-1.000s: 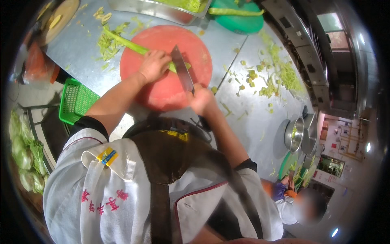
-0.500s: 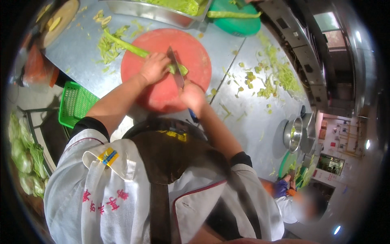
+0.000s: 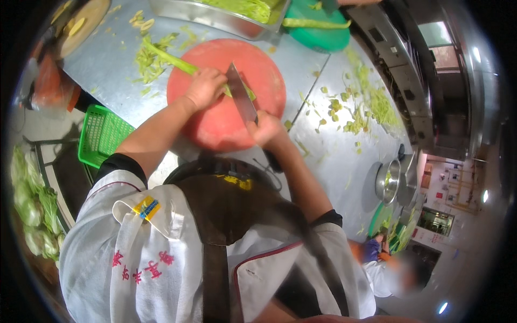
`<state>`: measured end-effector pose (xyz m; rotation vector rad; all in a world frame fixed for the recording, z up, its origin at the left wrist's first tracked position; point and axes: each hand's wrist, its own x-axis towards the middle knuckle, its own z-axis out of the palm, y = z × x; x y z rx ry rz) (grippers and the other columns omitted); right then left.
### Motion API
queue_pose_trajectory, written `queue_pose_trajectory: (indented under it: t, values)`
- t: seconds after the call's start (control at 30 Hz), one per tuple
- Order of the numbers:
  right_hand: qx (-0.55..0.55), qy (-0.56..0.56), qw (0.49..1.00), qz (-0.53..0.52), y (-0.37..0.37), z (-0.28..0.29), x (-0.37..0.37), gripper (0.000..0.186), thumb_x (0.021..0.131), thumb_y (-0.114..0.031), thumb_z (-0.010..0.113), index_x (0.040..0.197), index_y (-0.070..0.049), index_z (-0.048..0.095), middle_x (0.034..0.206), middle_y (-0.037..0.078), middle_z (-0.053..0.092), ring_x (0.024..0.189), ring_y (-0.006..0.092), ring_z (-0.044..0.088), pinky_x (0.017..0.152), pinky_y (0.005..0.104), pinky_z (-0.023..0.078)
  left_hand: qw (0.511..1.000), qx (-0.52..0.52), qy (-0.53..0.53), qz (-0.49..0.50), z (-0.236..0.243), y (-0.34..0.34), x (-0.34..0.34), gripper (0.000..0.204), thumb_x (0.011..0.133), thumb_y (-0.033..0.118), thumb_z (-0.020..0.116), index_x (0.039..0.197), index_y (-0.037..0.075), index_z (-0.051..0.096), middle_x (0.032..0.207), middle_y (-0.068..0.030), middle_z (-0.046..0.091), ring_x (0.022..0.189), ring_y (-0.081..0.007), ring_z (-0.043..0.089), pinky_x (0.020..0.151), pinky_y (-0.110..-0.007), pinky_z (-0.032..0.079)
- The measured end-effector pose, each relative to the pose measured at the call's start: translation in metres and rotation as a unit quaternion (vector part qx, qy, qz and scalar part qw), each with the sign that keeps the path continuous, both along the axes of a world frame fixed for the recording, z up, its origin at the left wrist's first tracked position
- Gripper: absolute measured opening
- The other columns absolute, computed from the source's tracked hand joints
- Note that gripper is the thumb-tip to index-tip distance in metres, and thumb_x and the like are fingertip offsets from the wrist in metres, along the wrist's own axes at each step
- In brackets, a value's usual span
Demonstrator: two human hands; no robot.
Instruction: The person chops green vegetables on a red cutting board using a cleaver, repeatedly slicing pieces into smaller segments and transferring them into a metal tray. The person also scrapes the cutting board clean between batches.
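Note:
A long pale-green vegetable stem (image 3: 183, 65), which looks like celtuce, lies across the round red cutting board (image 3: 215, 126), its far end reaching past the board's left rim. My left hand (image 3: 206, 89) is closed over the stem, fingers curled close to the blade. In my right hand (image 3: 266, 129) is a cleaver (image 3: 241, 94), gripped at its handle. Its blade points away from me and crosses the stem just right of my left fingers. The short end of the stem shows past the blade. My fingers hide the cleaver's handle.
Green peelings (image 3: 151, 62) lie left of the board. A metal tray (image 3: 231, 24) of shredded greens and a green board (image 3: 323, 35) stand beyond. Scraps (image 3: 353, 110) and a steel bowl (image 3: 389, 180) are at right, a green basket (image 3: 102, 137) at left. Another person (image 3: 382, 272) works at far right.
The cleaver and my right hand have shifted slightly to the right, and the blade shows broader. My left hand stays on the stem. The whole view has shifted a little.

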<state>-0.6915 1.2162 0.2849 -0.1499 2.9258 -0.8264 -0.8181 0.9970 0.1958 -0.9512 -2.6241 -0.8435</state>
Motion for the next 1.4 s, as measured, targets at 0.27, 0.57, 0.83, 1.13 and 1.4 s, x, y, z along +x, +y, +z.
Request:
queue_pose_trajectory:
  t: [0.27, 0.57, 0.83, 1.13, 1.4]
  values:
    - [0.041, -0.082, 0.996, 0.004, -0.017, -0.023, -0.031, 0.029, 0.087, -0.025, 0.055, 0.094, 0.003, 0.060, 0.085, 0.028, 0.066, 0.082, 0.0455, 0.064, 0.076, 0.0527, 0.051, 1.000, -0.019, -0.013, 0.010, -0.003, 0.002, -0.003, 0.026, 0.080, 0.019, 0.072, 0.104, 0.013, 0.063, 0.111, -0.0076, 0.059, 0.112, -0.0302, 0.054, 0.096, -0.047, 0.040]
    - [0.052, -0.084, 0.994, -0.045, -0.029, -0.036, -0.030, 0.030, 0.087, -0.025, 0.053, 0.097, 0.003, 0.061, 0.088, 0.028, 0.067, 0.083, 0.0454, 0.065, 0.080, 0.0530, 0.051, 0.999, -0.042, -0.012, 0.022, -0.005, -0.023, -0.019, 0.036, 0.081, 0.028, 0.074, 0.113, 0.016, 0.064, 0.112, -0.0057, 0.060, 0.113, -0.0299, 0.054, 0.098, -0.046, 0.039]
    - [0.035, -0.063, 0.995, -0.069, -0.015, -0.036, -0.025, 0.031, 0.088, -0.027, 0.056, 0.101, 0.001, 0.060, 0.087, 0.026, 0.067, 0.084, 0.0446, 0.065, 0.080, 0.0502, 0.052, 0.999, -0.010, -0.038, -0.013, -0.006, -0.009, 0.023, 0.036, 0.080, 0.021, 0.074, 0.115, 0.015, 0.066, 0.111, -0.0068, 0.060, 0.109, -0.0307, 0.056, 0.094, -0.044, 0.041]
    - [0.079, -0.018, 0.997, 0.005, -0.004, 0.003, 0.019, 0.022, 0.086, -0.022, 0.058, 0.092, -0.001, 0.057, 0.079, 0.025, 0.066, 0.077, 0.0441, 0.066, 0.071, 0.0538, 0.053, 0.999, 0.044, 0.003, -0.026, -0.013, -0.010, 0.025, 0.031, 0.074, 0.010, 0.072, 0.104, 0.010, 0.064, 0.108, -0.0114, 0.058, 0.106, -0.0338, 0.055, 0.089, -0.047, 0.043]
    - [0.093, -0.064, 0.993, 0.037, -0.011, -0.014, -0.002, 0.024, 0.085, -0.023, 0.058, 0.092, 0.000, 0.058, 0.080, 0.023, 0.068, 0.077, 0.0427, 0.066, 0.072, 0.0527, 0.053, 0.999, 0.040, -0.005, -0.032, -0.010, -0.012, 0.025, 0.029, 0.076, 0.012, 0.074, 0.103, 0.011, 0.064, 0.106, -0.0106, 0.057, 0.104, -0.0330, 0.055, 0.089, -0.046, 0.042]
